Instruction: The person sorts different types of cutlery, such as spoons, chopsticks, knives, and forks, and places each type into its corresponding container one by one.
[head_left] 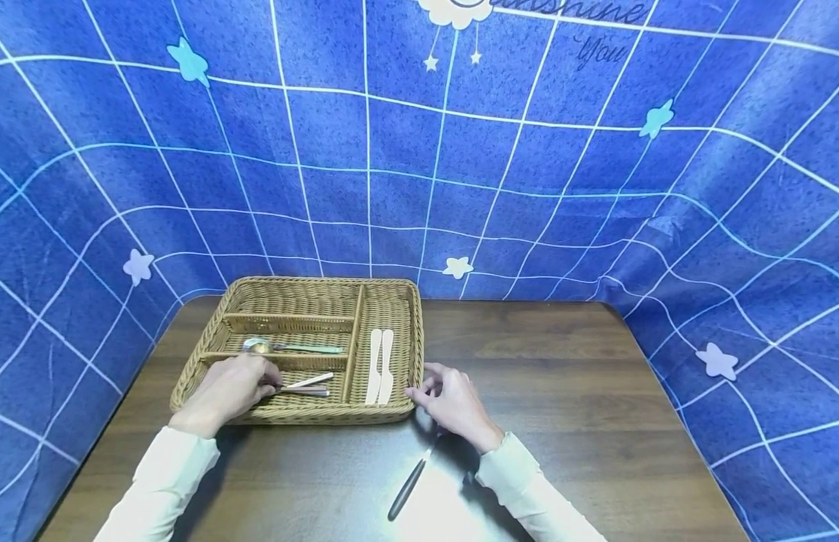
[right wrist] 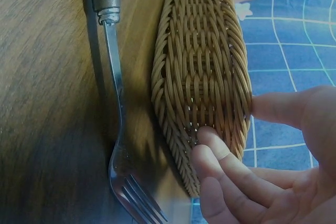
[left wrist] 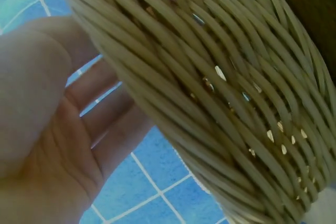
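A wicker basket [head_left: 293, 415] with several compartments stands on the table. My left hand [head_left: 229, 388] reaches over its front rim into the front-left compartment, the fingertips by the ends of a white-handled utensil [head_left: 314, 381] and a thin metal-looking one [head_left: 307, 391]. In the left wrist view the rim hides those fingertips, so a grip cannot be made out. With loosely bent fingers, my right hand [head_left: 456, 403] touches the basket's front-right corner, thumb at the rim and fingertips by the outer wall. Below it a dark-handled fork [right wrist: 117, 98] lies on the table, unheld.
Two pale knives [head_left: 380, 367] lie side by side in the right compartment. A spoon [head_left: 259, 345] and a green-handled utensil [head_left: 311, 348] lie in the middle-left one. Blue grid-patterned cloth [head_left: 527, 188] walls in the back and sides of the wooden table [head_left: 561, 391].
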Available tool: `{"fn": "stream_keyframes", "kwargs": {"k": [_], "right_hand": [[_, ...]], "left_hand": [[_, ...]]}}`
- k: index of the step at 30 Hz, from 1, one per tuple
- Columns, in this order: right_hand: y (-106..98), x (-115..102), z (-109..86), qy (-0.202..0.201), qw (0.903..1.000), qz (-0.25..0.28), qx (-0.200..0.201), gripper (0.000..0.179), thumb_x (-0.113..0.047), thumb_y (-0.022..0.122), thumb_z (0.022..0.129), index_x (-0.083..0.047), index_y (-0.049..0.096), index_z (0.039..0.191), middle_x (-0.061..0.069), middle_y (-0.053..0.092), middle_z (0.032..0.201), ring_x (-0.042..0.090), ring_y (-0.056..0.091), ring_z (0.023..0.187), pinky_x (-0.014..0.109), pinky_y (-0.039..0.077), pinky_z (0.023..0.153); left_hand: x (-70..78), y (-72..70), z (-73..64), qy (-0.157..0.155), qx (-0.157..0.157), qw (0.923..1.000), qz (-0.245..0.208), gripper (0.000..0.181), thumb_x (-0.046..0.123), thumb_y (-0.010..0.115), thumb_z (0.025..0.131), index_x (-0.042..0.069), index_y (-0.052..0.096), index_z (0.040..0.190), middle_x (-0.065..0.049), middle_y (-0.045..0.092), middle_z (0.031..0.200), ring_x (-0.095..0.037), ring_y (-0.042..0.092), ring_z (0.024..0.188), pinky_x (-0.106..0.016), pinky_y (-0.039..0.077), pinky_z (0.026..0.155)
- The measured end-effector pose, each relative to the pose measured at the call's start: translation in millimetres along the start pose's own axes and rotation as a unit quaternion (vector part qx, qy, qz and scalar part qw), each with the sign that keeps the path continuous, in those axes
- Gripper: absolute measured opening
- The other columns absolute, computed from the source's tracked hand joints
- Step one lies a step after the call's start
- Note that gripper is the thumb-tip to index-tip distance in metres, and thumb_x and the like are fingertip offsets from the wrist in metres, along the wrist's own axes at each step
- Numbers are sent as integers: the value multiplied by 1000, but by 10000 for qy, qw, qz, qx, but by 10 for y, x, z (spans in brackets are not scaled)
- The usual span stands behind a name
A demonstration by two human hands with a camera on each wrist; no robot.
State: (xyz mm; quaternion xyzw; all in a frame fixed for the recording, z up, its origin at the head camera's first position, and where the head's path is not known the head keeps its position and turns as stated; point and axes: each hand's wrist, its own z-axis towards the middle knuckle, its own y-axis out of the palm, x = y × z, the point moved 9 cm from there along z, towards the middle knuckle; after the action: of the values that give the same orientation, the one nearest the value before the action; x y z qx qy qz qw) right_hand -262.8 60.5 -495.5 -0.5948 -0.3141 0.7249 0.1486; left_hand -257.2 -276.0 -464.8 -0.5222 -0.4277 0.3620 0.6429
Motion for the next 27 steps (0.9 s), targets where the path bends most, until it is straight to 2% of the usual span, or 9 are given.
{"fn": "stream_keyframes", "kwargs": {"k": [3,6,10,12,14,17,22,25,27], "right_hand": [[8,11,-2,11,10000,5,-22,62,-34,81,96,4,63,141,-9,78,87,1,67,69,39,58,83],[15,9,-4,-13,10000,1,-15,62,-34,81,95,4,64,140,-10,78,86,1,67,68,40,58,85],[13,8,1,29,10000,31,-38,62,-34,81,96,5,63,141,-9,78,87,3,68,70,42,58,86],[14,10,7,51,9999,42,-80,63,-34,80,97,5,62,142,-8,78,88,4,69,71,41,59,86],[21,0,8,8,9999,17,-148,63,-34,80,97,6,61,142,-7,78,89,6,69,73,40,59,84],[11,-22,-6,-118,9997,-29,-223,63,-36,79,99,7,62,142,-5,78,90,8,70,75,34,58,80],[-146,-64,-102,-412,9985,-344,79,55,-35,80,98,5,67,133,-4,75,88,10,71,76,32,58,75],[-269,-74,-210,-481,9957,-705,347,31,-31,81,96,-5,74,112,-8,70,82,6,66,70,31,56,69],[-318,-72,-300,-490,9931,-989,383,18,-30,82,96,-14,73,94,-11,65,74,4,59,64,30,52,62]], "left_hand": [[-45,-62,-48,-226,189,9993,-216,14,19,86,91,24,83,104,-5,80,105,-35,76,94,-59,59,73],[-190,-203,-177,-670,720,9938,-520,24,21,79,98,15,80,121,-16,77,122,-46,74,107,-68,57,78],[-592,-375,-475,-1747,1482,9706,-740,36,21,65,106,4,68,138,-30,66,137,-61,64,115,-76,51,77],[-807,-374,-627,-2326,1434,9592,-722,44,26,57,109,-2,60,144,-37,60,139,-67,59,114,-76,49,76],[-974,-314,-742,-2684,1145,9542,-665,49,27,52,111,-8,55,145,-42,58,136,-71,57,113,-75,48,74],[-1098,-202,-819,-2788,721,9556,-625,50,26,49,112,-13,53,142,-48,57,129,-74,57,106,-73,49,71],[-1097,-160,-783,-2537,931,9607,-633,40,15,53,108,-16,61,131,-49,61,116,-72,60,98,-71,49,69],[-1082,-180,-755,-2453,1051,9619,-591,40,13,52,106,-19,62,128,-50,61,115,-72,61,96,-71,49,69],[-1084,-180,-755,-2475,1028,9616,-586,40,13,52,106,-19,61,128,-50,60,115,-72,61,95,-70,50,68]]}}
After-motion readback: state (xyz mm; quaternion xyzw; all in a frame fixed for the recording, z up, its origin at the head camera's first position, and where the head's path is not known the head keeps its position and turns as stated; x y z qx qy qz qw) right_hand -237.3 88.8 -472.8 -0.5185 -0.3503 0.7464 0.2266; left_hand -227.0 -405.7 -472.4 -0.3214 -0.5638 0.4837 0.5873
